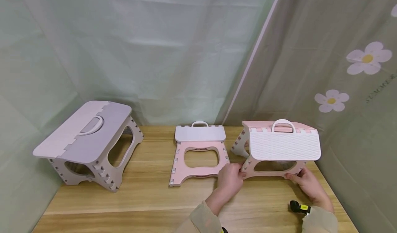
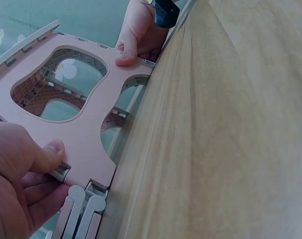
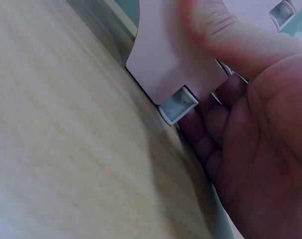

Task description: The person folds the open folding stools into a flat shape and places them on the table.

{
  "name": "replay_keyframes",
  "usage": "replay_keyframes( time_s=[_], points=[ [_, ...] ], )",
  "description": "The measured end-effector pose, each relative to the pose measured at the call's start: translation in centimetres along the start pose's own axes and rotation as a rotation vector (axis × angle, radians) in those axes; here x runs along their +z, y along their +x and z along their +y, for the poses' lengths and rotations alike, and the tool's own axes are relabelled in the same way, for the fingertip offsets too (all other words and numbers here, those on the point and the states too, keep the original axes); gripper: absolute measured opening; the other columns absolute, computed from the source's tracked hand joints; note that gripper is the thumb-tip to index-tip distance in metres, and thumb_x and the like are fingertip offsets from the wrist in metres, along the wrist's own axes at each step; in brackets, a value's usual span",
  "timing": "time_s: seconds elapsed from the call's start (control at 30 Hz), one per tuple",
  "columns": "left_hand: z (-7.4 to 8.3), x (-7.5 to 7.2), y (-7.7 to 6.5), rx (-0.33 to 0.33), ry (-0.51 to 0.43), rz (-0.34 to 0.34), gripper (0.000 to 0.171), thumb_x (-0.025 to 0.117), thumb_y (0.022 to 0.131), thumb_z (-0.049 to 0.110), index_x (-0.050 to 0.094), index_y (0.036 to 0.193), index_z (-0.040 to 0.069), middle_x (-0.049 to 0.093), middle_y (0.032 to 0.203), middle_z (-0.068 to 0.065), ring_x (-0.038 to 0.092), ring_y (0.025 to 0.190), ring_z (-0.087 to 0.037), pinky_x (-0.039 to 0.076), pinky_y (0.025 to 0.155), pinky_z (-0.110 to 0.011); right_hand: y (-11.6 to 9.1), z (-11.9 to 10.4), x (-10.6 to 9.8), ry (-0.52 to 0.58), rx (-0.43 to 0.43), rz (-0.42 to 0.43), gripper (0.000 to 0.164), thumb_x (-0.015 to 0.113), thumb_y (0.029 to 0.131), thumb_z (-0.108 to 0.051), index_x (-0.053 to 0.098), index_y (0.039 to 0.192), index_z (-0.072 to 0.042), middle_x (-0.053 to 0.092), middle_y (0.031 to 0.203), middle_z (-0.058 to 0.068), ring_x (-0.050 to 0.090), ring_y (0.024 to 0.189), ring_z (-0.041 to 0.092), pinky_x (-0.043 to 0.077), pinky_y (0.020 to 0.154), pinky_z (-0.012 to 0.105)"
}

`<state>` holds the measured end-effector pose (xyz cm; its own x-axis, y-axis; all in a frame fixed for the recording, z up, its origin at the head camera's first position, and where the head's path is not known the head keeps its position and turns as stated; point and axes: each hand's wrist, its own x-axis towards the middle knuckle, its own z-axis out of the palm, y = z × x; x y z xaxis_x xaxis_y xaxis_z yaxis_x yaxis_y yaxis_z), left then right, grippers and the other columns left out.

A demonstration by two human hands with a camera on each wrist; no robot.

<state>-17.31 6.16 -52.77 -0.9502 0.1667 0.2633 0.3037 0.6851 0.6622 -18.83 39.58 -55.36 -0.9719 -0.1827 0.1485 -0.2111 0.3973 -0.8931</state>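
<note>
On the right of the head view a pink and white folding step stool (image 1: 284, 146) stands partly unfolded, its white top flap sloping towards me and its handle upright. My left hand (image 1: 230, 179) grips the left edge of its pink front leg panel (image 2: 83, 137), thumb on the face and fingers behind. At the panel's other lower corner my right hand (image 1: 307, 185) holds on the same way. In the right wrist view the thumb (image 3: 216, 25) lies across the pink panel, whose foot is right at the tabletop. My right fingertips are hidden behind the panel.
A folded pink and white stool (image 1: 200, 134) lies flat in the middle, close to my left hand. Farther left stands an unfolded grey and white stool (image 1: 93, 129). Fabric curtains (image 1: 173, 53) enclose the back and sides of the wooden table (image 1: 139, 198).
</note>
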Motion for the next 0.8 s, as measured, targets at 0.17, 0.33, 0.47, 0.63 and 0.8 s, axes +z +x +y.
replay_keyframes(
  time_s=[0.17,0.33,0.47,0.63,0.8],
  points=[
    [-0.07,0.03,0.08,0.002,0.007,0.002,0.014,0.085,0.093,0.020,0.078,0.080,0.017,0.073,0.073,0.005,0.067,0.066,-0.015,0.046,0.055,-0.029,0.11,0.01,0.02,0.001,0.005,0.003,0.032,0.067,0.102,0.005,0.051,0.128,0.014,0.067,0.108,-0.011,0.058,0.098,0.000,0.044,0.084,0.016],
    [-0.12,0.10,0.08,0.002,0.002,0.001,0.012,0.085,0.093,0.020,0.079,0.082,0.016,0.073,0.074,0.004,0.066,0.065,-0.013,0.045,0.055,-0.028,0.08,0.05,0.03,0.015,0.003,-0.004,0.032,0.067,0.101,0.006,0.050,0.127,0.015,0.067,0.108,-0.010,0.058,0.097,0.001,0.045,0.084,0.017],
    [-0.12,0.06,0.11,0.006,0.006,0.008,0.012,0.085,0.092,0.019,0.079,0.083,0.016,0.073,0.074,0.004,0.067,0.066,-0.015,0.046,0.056,-0.029,0.11,0.08,0.02,0.022,0.001,-0.007,0.032,0.066,0.102,0.006,0.050,0.128,0.015,0.067,0.109,-0.009,0.058,0.098,0.000,0.045,0.085,0.016],
    [-0.16,0.08,0.06,0.011,0.020,0.010,0.012,0.085,0.092,0.018,0.078,0.082,0.016,0.073,0.075,0.004,0.069,0.068,-0.016,0.047,0.056,-0.030,0.18,0.08,0.04,0.023,-0.005,-0.005,0.034,0.066,0.102,0.006,0.049,0.130,0.015,0.067,0.112,-0.007,0.058,0.100,0.000,0.044,0.086,0.015],
    [-0.21,0.12,0.03,0.013,0.027,0.007,0.011,0.086,0.091,0.018,0.079,0.082,0.016,0.074,0.075,0.003,0.069,0.069,-0.017,0.048,0.056,-0.031,0.06,0.14,0.11,0.039,-0.005,-0.012,0.032,0.065,0.101,0.008,0.048,0.128,0.015,0.067,0.109,-0.010,0.059,0.098,0.001,0.045,0.085,0.016]
  ],
)
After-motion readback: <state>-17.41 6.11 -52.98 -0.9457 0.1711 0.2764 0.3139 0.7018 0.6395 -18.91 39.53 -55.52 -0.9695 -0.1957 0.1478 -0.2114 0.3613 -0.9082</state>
